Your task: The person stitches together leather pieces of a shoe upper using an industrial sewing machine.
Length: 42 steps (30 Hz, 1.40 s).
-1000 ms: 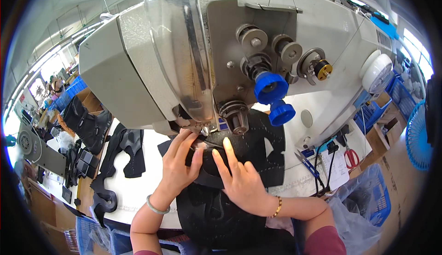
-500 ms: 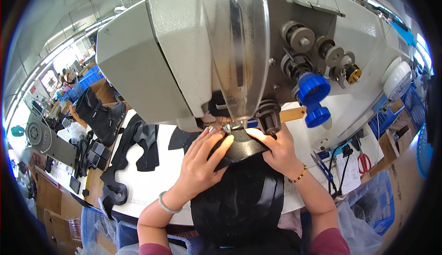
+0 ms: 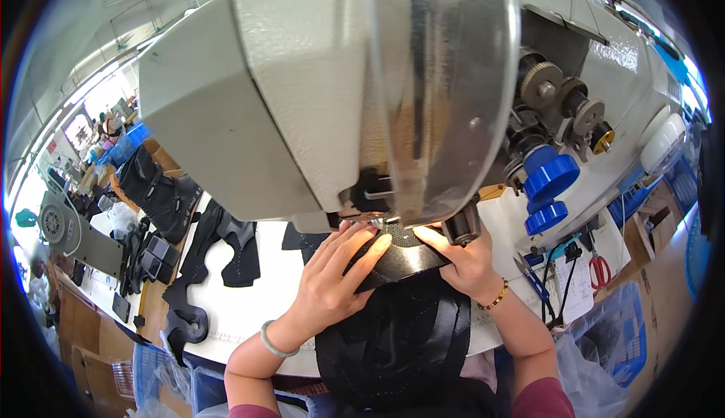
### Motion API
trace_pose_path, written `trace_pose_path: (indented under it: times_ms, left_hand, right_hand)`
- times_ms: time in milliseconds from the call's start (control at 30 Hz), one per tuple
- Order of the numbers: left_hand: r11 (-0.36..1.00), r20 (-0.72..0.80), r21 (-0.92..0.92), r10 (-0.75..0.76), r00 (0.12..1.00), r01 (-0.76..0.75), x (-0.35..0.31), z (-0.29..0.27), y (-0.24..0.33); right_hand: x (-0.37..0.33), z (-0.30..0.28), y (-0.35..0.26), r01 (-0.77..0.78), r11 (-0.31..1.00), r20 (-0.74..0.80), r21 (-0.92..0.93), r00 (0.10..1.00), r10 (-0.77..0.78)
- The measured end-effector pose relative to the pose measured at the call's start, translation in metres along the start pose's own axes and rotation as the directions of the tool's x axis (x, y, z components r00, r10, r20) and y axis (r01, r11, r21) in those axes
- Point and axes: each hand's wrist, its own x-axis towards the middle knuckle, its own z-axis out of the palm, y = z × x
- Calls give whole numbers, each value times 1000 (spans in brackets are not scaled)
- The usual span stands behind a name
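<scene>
A sewing machine (image 3: 302, 93) with a grey and white head fills the upper middle. Below its needle area lies a black shoe-upper piece (image 3: 402, 262), part mesh and part shiny, lit by the machine's lamp. My left hand (image 3: 332, 267) holds it from the left, fingers pressed together with the tips near the needle. On its other side my right hand (image 3: 470, 263) grips the edge, thumb on top and the other fingers largely hidden. A larger black part (image 3: 393, 335) hangs toward me below the hands. The needle itself is hidden behind the machine's clear guard (image 3: 453, 116).
Cut black pieces (image 3: 240, 252) lie left on the white tabletop (image 3: 279, 282). Farther left are a black boot (image 3: 158, 195) and a grey motor unit (image 3: 72, 229). Red-handled scissors (image 3: 599, 271) and a paper (image 3: 574, 282) lie right. A blue crate (image 3: 630, 335) stands below.
My view has come closer to the machine, whose head looks larger and its knobs farther right. Both hands stay on the black piece, with only slight shifts.
</scene>
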Motion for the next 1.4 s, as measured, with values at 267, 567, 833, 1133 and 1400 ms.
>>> trace_pose_path:
  times_ms: [267, 567, 833, 1133, 1400]
  left_hand:
    - [993, -54, 67, -92, 994, 96, -7, 5, 3]
    - [997, -34, 71, -13, 999, 16, -3, 4, 2]
    - [948, -72, 309, 107, 992, -80, -1, -1, 25]
    - [910, -41, 370, 218, 975, -188, 0, 2, 18]
    - [920, -76, 342, 230, 970, -192, 4, 6, 6]
  right_hand:
    - [14, 3, -2, 61, 996, -99, 59, 994, -55]
    - [8, 1, 2, -24, 993, -31, 113, 999, 27]
    - [15, -5, 3, -63, 985, 53, 158, 997, 55]
    - [8, -7, 8, -55, 989, 56, 139, 997, 48]
    - [12, -11, 10, -69, 970, 71, 232, 996, 54]
